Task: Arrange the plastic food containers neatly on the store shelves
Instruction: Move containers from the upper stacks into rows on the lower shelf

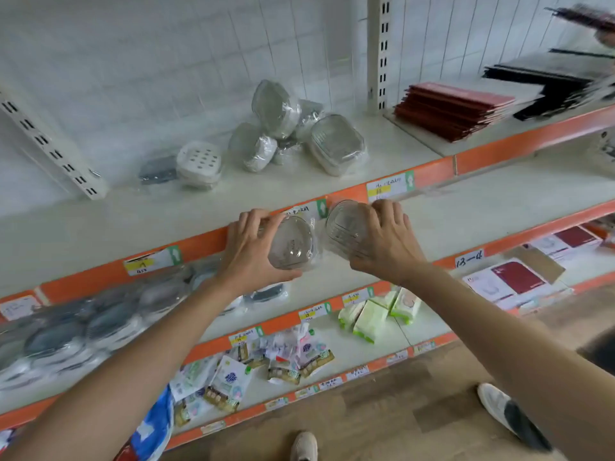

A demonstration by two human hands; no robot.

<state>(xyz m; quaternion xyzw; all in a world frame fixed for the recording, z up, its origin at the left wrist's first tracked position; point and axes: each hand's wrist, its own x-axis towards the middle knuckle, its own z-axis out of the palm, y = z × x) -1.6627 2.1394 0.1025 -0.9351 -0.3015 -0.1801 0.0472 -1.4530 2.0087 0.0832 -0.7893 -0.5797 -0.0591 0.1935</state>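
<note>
My left hand (253, 251) grips a clear plastic container (293, 244) in front of the orange edge of the upper shelf (100, 221). Beside it my right hand (382, 237) grips a second clear ribbed container (344, 226); the two containers nearly touch. Further back on that shelf lies a loose heap of wrapped clear containers (286, 128), some tilted on each other, with one rectangular container (337, 148) at its right. A white perforated container (199, 164) sits to the left of the heap.
Red flat packs (452, 108) and black flat items (549, 84) are stacked on the shelf to the right. Lower shelves hold dark wrapped containers (83, 324), small packets (253, 367) and green-white packs (376, 314). A white slotted upright (381, 51) divides the bays. Shoes (512, 414) stand on the wooden floor.
</note>
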